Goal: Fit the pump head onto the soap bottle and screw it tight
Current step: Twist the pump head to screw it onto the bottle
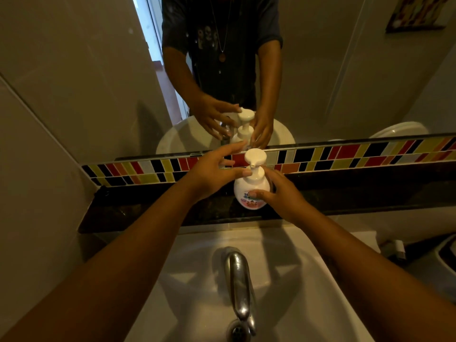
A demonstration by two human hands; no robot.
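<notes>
Head view: right hand [283,193] grips round white plastic soap bottle [249,191]; left hand [212,172], fingers spread, pinches white pump head [255,166] collar. Brace bottle, keep collar square, twist until snug.
</notes>
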